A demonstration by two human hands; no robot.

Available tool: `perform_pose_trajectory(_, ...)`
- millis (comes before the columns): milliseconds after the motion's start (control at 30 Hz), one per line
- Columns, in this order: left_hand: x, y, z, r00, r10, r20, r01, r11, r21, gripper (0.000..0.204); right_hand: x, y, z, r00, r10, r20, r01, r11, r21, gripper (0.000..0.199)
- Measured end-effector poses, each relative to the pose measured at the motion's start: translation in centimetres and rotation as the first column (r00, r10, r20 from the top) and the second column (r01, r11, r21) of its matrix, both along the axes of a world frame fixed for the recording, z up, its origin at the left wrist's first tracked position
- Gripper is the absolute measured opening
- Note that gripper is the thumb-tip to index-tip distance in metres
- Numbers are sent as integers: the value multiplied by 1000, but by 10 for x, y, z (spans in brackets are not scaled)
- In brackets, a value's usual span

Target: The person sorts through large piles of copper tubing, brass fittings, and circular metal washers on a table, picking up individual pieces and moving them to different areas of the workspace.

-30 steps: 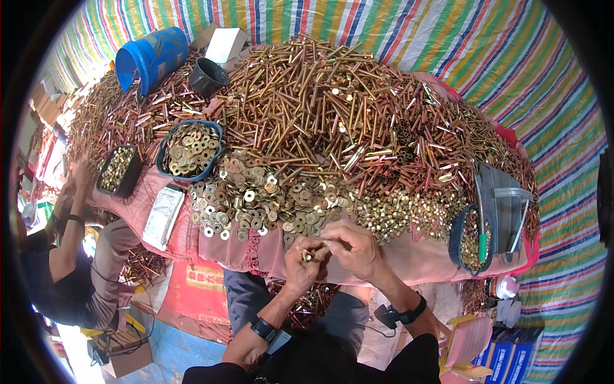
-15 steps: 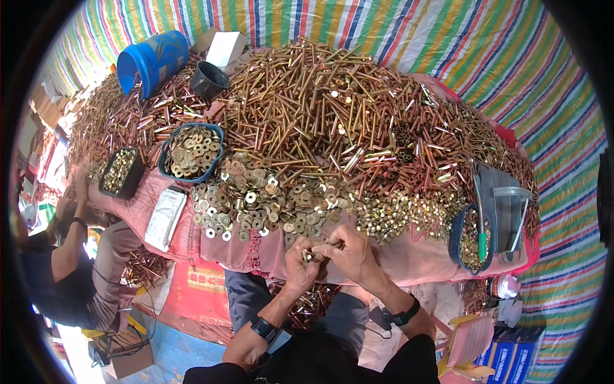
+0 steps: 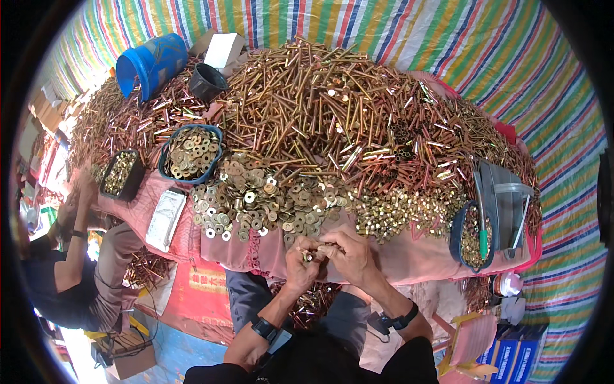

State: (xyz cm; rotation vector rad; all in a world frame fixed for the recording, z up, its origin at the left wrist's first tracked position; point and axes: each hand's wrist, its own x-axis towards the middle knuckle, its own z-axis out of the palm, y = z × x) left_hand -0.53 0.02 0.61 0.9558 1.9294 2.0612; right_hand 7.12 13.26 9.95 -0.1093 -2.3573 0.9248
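My left hand is closed around a small brass-coloured metal fastener; only its end shows between the fingers. Right beside it, my right hand is pinched, thumb and fingertips meeting at the left hand's fingers. What the right fingertips grip is too small to make out. Both hands are held over the pink cloth edge of the work surface. Just beyond them lie a heap of flat round washers and, to its right, a heap of small brassy nuts.
A large mound of metal rods and sleeves fills the back. Washers fill a blue tub; nuts fill a black tray and a dark blue tub. A blue bucket lies tipped back left. Another person sits at left.
My right fingers have shifted slightly at the left hand's fingertips. Both hands stay in nearly the same place, and the heaps look unchanged.
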Motion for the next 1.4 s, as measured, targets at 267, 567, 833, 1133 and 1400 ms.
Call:
perform_pose_trajectory(267,-1,1,-5,999,-16,-43,15,1000,-11,10,8,-1,-7,996,-2,85,19,981,-192,26)
perform_pose_trajectory(567,5,5,-7,966,-40,254,24,997,68,34,26,36,-16,883,89,462,236,765,-599,21)
perform_pose_trajectory(833,3,-2,-1,988,-152,-39,149,987,-63,66,-29,71,-23,881,-363,304,376,927,19,19)
perform_pose_trajectory(1133,5,-4,0,985,-173,-7,170,975,-140,73,-68,101,-30,839,-440,320,387,896,217,22)
perform_pose_trajectory(1400,2,3,-7,983,-176,-49,170,980,-100,67,-5,49,22,852,207,481,219,694,-685,23)
